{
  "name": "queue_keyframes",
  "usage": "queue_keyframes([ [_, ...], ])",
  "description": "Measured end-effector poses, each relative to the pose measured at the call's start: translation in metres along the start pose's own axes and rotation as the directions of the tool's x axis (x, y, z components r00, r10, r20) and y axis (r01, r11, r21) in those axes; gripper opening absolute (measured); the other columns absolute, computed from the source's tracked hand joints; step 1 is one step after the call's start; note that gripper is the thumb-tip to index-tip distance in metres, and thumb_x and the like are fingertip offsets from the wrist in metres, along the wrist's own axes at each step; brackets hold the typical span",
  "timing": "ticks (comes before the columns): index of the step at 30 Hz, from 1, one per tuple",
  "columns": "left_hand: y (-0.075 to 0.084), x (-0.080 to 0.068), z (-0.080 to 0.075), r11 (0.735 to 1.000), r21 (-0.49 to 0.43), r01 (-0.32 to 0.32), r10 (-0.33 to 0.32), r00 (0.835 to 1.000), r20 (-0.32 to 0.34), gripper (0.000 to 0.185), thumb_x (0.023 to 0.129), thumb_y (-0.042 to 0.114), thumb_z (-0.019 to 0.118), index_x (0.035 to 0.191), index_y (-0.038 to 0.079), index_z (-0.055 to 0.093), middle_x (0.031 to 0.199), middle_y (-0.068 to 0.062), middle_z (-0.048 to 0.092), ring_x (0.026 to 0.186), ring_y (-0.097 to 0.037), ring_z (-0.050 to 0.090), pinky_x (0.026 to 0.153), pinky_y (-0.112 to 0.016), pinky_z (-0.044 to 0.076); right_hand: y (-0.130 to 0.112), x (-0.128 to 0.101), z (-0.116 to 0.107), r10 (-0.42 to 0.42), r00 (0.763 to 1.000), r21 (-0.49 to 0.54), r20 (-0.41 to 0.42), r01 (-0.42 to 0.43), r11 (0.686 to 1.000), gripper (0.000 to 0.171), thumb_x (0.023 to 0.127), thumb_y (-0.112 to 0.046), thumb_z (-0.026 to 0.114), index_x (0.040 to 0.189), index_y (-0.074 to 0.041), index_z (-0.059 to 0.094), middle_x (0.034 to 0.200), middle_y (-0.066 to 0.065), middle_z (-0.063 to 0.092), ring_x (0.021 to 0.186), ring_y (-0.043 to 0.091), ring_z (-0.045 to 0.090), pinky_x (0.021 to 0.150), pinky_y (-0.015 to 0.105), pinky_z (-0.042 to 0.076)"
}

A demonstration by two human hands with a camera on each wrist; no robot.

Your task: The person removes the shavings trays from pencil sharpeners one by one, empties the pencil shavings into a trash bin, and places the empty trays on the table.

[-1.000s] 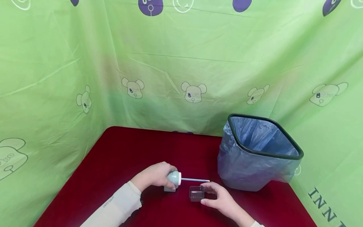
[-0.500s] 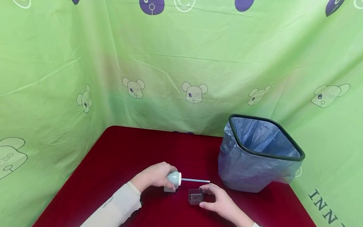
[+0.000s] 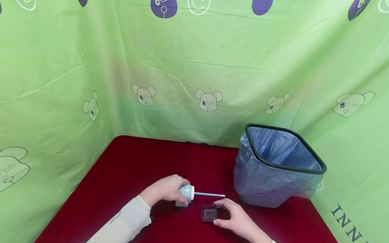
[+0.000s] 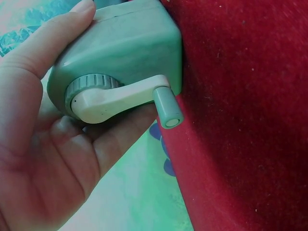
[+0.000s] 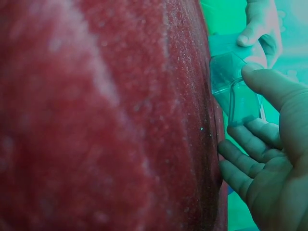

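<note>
My left hand (image 3: 169,189) holds a pale green crank pencil sharpener (image 3: 186,193) on the table. In the left wrist view the thumb lies along the sharpener's top edge, and its crank handle (image 4: 120,98) faces the palm. A pencil (image 3: 209,194) sticks out to the right from the sharpener's white front ring. In front of the sharpener, a small clear plastic shavings box (image 3: 209,213) is pinched between the thumb and fingers of my right hand (image 3: 235,219). The right wrist view shows the box (image 5: 236,91) see-through, its contents hard to tell, apart from the sharpener.
At the right stands a trash bin (image 3: 273,185) with a blue bag and a black rim ring, just beyond my right hand. A dark red cloth covers the table (image 3: 152,155). Green patterned curtains (image 3: 182,67) hang around the back and sides.
My right hand and the clear box have moved slightly toward me, farther from the pencil. The left hand and the sharpener stay in place.
</note>
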State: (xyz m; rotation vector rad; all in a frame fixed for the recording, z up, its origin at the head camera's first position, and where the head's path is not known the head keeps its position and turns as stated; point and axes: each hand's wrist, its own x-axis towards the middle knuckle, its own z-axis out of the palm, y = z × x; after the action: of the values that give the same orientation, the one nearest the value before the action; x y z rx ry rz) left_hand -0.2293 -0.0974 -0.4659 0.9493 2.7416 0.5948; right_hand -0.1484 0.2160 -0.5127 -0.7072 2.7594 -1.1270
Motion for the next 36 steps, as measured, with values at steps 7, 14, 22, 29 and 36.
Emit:
queue_keyframes([
  [7,0.0012,-0.0003,-0.0023,1.000,0.009,0.004,-0.004,1.000,-0.002,0.063,0.074,0.046,0.089,0.125,0.016,0.069,0.101,0.009,0.068,0.082,-0.005,0.058,0.071,-0.025,0.053,0.0006,0.0003,-0.0017,-0.024,1.000,-0.079,-0.014,0.023,0.997,0.050,0.082,-0.046,0.084,0.123,-0.024,0.066,0.118,-0.015,0.064,0.110,0.008,0.063,0.094,0.031,0.054],
  [14,0.0009,-0.0013,0.0001,1.000,0.000,0.007,-0.007,1.000,0.002,0.062,0.073,0.047,0.089,0.125,0.017,0.069,0.101,0.010,0.067,0.082,-0.005,0.057,0.071,-0.024,0.052,0.0016,-0.0026,-0.0010,-0.047,0.999,-0.155,-0.014,0.045,0.987,0.049,0.083,-0.047,0.083,0.122,-0.023,0.067,0.119,-0.015,0.064,0.110,0.008,0.063,0.096,0.033,0.054],
  [22,-0.0006,-0.0007,0.0015,1.000,-0.006,-0.006,0.006,1.000,-0.006,0.060,0.073,0.046,0.089,0.123,0.018,0.070,0.099,0.011,0.067,0.080,-0.004,0.057,0.069,-0.024,0.052,-0.0008,-0.0043,-0.0014,-0.076,0.997,-0.231,-0.024,0.069,0.971,0.048,0.082,-0.042,0.085,0.121,-0.021,0.068,0.117,-0.014,0.064,0.106,0.007,0.063,0.094,0.033,0.054],
  [29,-0.0009,-0.0009,0.0014,1.000,-0.010,-0.009,0.009,1.000,-0.003,0.061,0.074,0.046,0.089,0.124,0.017,0.070,0.099,0.010,0.067,0.080,-0.004,0.057,0.069,-0.023,0.052,0.0004,-0.0042,-0.0002,-0.071,0.997,-0.304,-0.020,0.061,0.951,0.050,0.081,-0.045,0.085,0.122,-0.022,0.068,0.119,-0.014,0.063,0.108,0.008,0.061,0.096,0.036,0.054],
  [36,-0.0008,-0.0022,0.0024,1.000,-0.007,-0.001,0.001,1.000,-0.005,0.064,0.074,0.047,0.089,0.126,0.017,0.069,0.102,0.009,0.068,0.082,-0.005,0.057,0.070,-0.024,0.052,-0.0052,-0.0055,-0.0003,-0.070,0.998,-0.362,-0.008,0.062,0.930,0.052,0.080,-0.042,0.085,0.124,-0.019,0.068,0.121,-0.011,0.063,0.112,0.011,0.060,0.098,0.038,0.053],
])
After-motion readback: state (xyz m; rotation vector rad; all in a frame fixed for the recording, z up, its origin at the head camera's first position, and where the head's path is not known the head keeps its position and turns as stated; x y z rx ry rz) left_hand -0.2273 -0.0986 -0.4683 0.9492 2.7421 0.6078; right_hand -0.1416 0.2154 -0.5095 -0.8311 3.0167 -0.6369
